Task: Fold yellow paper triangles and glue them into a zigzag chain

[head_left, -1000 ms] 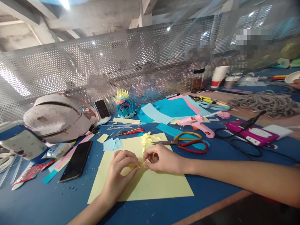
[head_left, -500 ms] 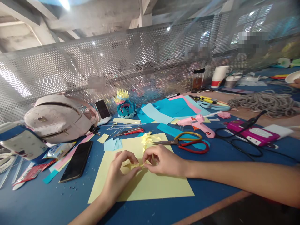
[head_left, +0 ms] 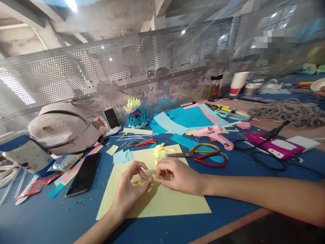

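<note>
Head view: a small folded yellow paper (head_left: pixel 138 183) is pinched between the thumb and fingertips of the left hand (head_left: pixel 131 188), and its other end is nipped in the grip of the right hand (head_left: pixel 179 173), both grips being closed to a narrow pinch. The paper is held over a pale yellow sheet (head_left: pixel 175 205) spread on the blue counter (head_left: pixel 63 223), with pointed yellow folds (head_left: pixel 159 151) and scissors (head_left: pixel 189 154) lying just beyond the right hand.

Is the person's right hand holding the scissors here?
No: the scissors lie beyond the right hand, with their blades over the yellow sheet and no fingers in the handles.
</note>
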{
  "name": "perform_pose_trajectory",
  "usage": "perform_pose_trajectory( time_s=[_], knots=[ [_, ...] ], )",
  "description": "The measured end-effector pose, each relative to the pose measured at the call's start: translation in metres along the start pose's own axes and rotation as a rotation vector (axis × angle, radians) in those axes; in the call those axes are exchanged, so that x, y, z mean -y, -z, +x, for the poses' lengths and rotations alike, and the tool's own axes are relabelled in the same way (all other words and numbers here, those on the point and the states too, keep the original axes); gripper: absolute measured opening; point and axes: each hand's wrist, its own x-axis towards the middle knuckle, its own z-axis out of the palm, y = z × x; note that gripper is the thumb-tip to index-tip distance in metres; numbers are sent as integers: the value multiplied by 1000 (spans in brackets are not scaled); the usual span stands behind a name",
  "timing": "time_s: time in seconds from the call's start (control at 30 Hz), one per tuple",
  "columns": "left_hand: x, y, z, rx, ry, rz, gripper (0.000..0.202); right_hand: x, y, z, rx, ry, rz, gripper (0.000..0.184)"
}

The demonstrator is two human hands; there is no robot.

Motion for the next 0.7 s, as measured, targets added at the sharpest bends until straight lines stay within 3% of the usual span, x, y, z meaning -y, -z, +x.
perform_pose_trajectory(
  time_s=[0.3, 0.57, 0.7],
  knots=[
    [-5, -3, -1, 9, 3, -2, 23, -1, -2, 0, -14, 73, -58, 6],
    [-6, -1, -7, -18, -181, 100, 20, -5, 1, -3, -58, 275, -209, 10],
    [-6, -3, -9, -26, -203, 89, 19, -6, -2, -4, -66, 315, -278, 15]
  ],
)
